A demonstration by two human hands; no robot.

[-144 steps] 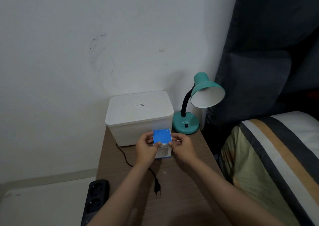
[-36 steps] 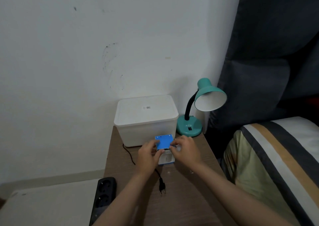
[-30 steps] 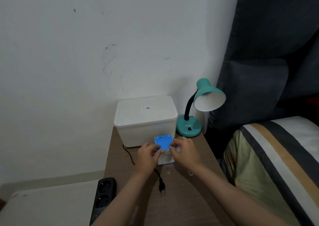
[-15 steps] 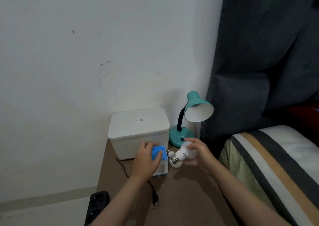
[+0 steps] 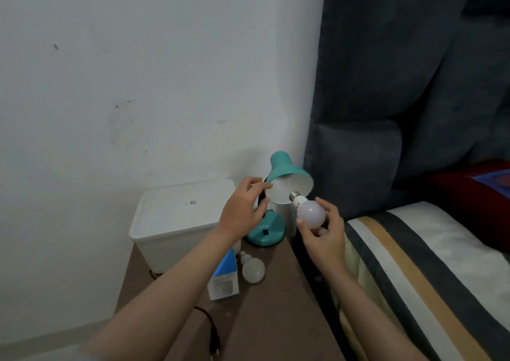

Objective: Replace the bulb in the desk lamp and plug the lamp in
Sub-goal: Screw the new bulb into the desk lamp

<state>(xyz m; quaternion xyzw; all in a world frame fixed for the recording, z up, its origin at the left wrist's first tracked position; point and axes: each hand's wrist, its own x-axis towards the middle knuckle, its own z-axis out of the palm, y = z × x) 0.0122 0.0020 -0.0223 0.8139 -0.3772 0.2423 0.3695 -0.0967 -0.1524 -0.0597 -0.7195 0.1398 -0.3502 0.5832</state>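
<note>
Teal shade point(image 5: 287, 171) of the lamp point(image 5: 266, 229) sits at the tips of the left hand point(image 5: 244, 211), whose thumb and forefinger close on its near rim, other fingers loosely spread. The right hand point(image 5: 321, 232) pinches a bulb point(image 5: 309, 210) by the globe between thumb and curled fingers, screw cap pointing away from the palm into the mouth of the shade. The step in hand looks like fitting this bulb. Next, the cap must meet the socket squarely, then be twisted while the left hand steadies the shade. Behind both wrists a spare bulb point(image 5: 252, 269) lies beside the box point(image 5: 225, 280), and the plug point(image 5: 214, 352) lies loose, not yet connected.
</note>
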